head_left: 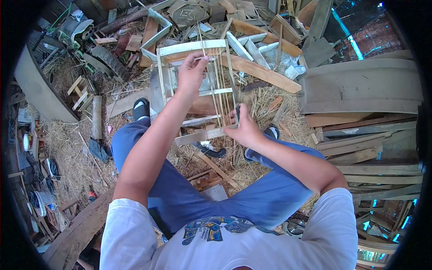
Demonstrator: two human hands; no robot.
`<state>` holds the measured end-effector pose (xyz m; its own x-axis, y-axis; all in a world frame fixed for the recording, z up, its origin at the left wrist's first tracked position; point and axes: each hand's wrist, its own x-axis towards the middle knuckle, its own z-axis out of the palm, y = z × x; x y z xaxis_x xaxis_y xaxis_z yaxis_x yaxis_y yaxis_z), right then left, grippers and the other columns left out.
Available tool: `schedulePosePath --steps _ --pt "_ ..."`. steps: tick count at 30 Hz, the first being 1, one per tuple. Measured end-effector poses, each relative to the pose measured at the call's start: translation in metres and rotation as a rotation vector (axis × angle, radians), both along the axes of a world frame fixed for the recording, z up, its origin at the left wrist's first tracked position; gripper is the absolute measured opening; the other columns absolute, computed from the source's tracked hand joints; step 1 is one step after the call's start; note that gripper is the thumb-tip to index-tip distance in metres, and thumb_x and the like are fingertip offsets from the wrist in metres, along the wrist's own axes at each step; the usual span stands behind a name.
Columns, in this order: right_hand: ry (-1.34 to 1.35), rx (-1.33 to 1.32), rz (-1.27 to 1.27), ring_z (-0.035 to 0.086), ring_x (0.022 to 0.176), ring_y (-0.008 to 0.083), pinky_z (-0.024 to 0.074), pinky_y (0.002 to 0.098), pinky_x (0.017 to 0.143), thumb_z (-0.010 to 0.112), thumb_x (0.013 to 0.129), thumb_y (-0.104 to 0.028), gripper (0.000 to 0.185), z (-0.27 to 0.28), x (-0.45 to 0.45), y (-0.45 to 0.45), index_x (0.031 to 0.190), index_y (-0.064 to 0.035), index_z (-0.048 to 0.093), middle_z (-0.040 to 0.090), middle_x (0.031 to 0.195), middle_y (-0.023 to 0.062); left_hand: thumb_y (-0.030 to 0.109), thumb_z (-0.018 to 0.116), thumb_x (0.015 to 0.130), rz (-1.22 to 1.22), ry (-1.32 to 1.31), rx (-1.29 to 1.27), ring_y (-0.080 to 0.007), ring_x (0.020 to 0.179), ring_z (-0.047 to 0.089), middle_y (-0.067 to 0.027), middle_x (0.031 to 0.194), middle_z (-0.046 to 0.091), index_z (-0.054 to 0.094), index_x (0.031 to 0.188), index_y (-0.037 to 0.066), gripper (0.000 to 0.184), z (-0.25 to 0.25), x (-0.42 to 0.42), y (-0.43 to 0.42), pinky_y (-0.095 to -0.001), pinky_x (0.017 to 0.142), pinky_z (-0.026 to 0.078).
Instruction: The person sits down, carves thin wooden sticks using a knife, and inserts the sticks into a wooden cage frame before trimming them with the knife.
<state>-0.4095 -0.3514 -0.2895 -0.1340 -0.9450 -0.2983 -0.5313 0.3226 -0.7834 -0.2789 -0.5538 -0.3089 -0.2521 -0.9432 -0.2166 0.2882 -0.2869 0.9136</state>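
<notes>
A light wooden frame [193,46] with crossbars and several thin upright strips stands in front of me, between my feet. At its upper part, my left hand [192,75] is closed, its thumb and fingers pinching a thin wooden strip [201,38] that rises past the top bar. Low on the frame's right side is my right hand [246,127], closed around a narrow dark tool [238,111]; its exact kind is unclear. That hand's thumb rests by the bottom bar [191,137]. The fingertips of both hands are partly hidden.
Behind the frame lie scrap boards and a long plank [263,74]. Curved panels [360,85] and stacked boards [360,146] fill the right side. A wheeled machine [105,58] stands at back left. Straw [63,139] covers the ground.
</notes>
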Motion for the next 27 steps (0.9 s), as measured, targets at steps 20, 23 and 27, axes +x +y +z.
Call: schedulePosePath --steps 20,23,27 --pt "0.063 -0.070 0.009 0.066 0.095 0.0289 0.0561 0.0417 0.082 0.088 0.074 -0.020 0.075 -0.005 0.000 0.000 0.121 -0.0026 0.032 0.056 0.111 0.0157 0.022 0.071 0.098 -0.016 -0.061 -0.009 -0.0057 0.076 0.057 0.0055 0.096 0.067 0.066 0.116 0.015 0.020 0.000 -0.001 -0.001 -0.0234 0.066 0.045" --pt "0.042 -0.068 0.014 0.066 0.096 0.0278 0.0548 0.0422 0.084 0.089 0.076 -0.023 0.073 -0.005 -0.001 0.000 0.120 -0.0024 0.034 0.056 0.111 0.0163 0.022 0.071 0.098 -0.016 -0.057 -0.008 -0.0053 0.076 0.056 0.0058 0.097 0.068 0.066 0.115 0.015 0.019 0.001 -0.001 -0.001 -0.0232 0.066 0.044" --pt "0.022 -0.058 0.000 0.066 0.097 0.0277 0.0547 0.0419 0.084 0.089 0.075 -0.024 0.075 -0.004 -0.001 -0.001 0.121 -0.0022 0.034 0.057 0.111 0.0160 0.022 0.071 0.098 -0.017 -0.049 -0.010 -0.0053 0.076 0.056 0.0057 0.098 0.069 0.066 0.114 0.015 0.018 0.002 -0.001 -0.001 -0.0224 0.065 0.044"
